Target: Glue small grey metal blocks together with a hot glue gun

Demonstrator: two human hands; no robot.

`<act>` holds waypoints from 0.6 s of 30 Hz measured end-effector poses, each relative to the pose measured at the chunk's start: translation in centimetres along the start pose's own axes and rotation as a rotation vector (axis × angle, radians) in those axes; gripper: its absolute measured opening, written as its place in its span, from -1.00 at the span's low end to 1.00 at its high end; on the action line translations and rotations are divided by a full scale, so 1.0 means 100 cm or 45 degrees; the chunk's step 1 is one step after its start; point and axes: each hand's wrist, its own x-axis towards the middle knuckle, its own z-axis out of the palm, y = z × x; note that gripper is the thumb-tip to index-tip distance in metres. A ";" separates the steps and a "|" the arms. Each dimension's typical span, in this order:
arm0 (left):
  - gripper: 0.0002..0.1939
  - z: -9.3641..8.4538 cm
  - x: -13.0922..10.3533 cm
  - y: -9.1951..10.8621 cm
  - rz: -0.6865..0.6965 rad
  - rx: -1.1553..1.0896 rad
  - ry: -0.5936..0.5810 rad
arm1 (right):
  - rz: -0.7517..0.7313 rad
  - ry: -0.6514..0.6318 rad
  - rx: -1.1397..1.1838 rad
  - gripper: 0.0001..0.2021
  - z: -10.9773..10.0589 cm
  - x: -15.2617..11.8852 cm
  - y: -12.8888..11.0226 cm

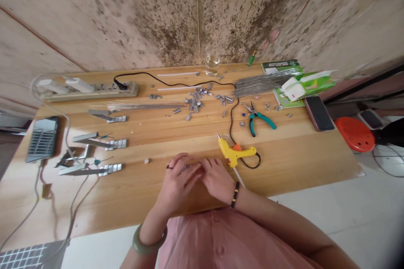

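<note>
On the glossy wood-grained table (132, 197), below a dark-speckled wall (110, 12), lie at left a dark slab-like device (42, 138), three angular grey pieces (115, 144) with ribbed ends and a pale power strip (104, 91). Near the front edge the left hand (177, 184) and right hand (217, 178) meet at bent fingertips about a partly hidden small grey piece (186, 167), though which grips it I cannot tell. Rightward come a yellow glue gun (233, 154), teal-handled pliers (252, 116), thin wires (259, 85) and a green-and-white packet (317, 85), its print too small to read.
</note>
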 end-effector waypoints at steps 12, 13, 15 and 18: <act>-0.91 0.011 0.020 0.012 0.124 -0.136 0.022 | -0.021 0.001 -0.028 -0.84 0.005 0.002 0.003; -0.90 0.008 0.017 0.008 0.088 -0.141 0.056 | -0.024 0.014 -0.026 -0.82 0.002 0.001 0.003; -0.93 0.000 0.009 -0.003 0.011 -0.103 0.131 | -0.027 0.047 -0.017 -0.76 -0.004 -0.002 0.002; -0.94 -0.015 -0.012 -0.024 -0.174 0.044 0.224 | -0.014 0.066 0.019 -0.71 -0.010 -0.007 0.000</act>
